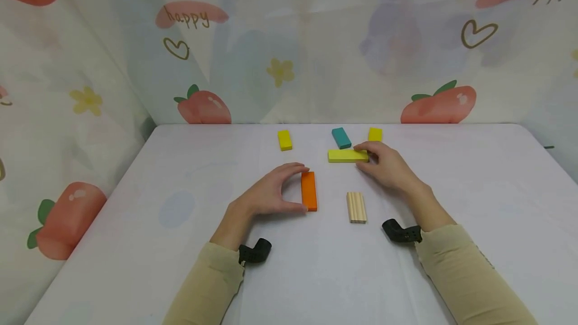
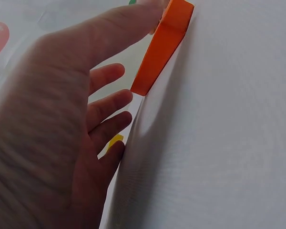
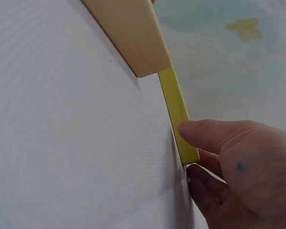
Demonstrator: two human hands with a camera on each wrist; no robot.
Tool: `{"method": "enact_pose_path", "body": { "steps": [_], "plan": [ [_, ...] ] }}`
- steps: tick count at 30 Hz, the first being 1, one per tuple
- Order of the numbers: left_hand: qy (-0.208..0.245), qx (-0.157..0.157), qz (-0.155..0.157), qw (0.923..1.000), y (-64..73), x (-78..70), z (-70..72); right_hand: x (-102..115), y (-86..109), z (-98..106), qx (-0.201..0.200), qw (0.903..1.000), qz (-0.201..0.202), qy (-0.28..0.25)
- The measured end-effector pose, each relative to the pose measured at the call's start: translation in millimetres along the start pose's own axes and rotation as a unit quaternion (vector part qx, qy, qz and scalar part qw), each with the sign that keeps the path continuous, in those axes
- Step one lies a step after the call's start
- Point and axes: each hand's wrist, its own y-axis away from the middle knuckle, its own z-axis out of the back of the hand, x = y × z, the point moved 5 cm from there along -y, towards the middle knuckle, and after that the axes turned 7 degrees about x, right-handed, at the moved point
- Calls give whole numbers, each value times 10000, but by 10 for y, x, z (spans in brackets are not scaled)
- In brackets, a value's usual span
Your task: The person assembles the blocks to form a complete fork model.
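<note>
My left hand [image 1: 273, 192] pinches an orange block [image 1: 309, 191] lengthwise, thumb at its near end and a finger at its far end. In the left wrist view the thumb meets the orange block [image 2: 163, 45], while the other fingers spread beyond it. Farther right, my right hand [image 1: 388, 164] pinches the right end of a long yellow-green block [image 1: 345, 156] that lies sideways. The right wrist view has the thumb on the near face of this yellow-green block [image 3: 174, 102], with the fingers curled behind its end.
A ribbed natural-wood block [image 1: 356, 207] lies between the forearms. Toward the back lie a yellow block [image 1: 285, 140], a teal block [image 1: 341, 138] and another yellow block [image 1: 375, 134] just beyond the right hand. A patterned cloth wall [image 1: 316, 89] rises behind the white table [image 1: 180, 275].
</note>
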Motion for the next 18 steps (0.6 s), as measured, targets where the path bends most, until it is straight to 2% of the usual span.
{"method": "enact_pose_path", "body": {
  "steps": [18],
  "plan": [
    [-145,135,172,9997,-8,-18,-30,-10,5,12,-121,9999,-24,109]
  ]
}}
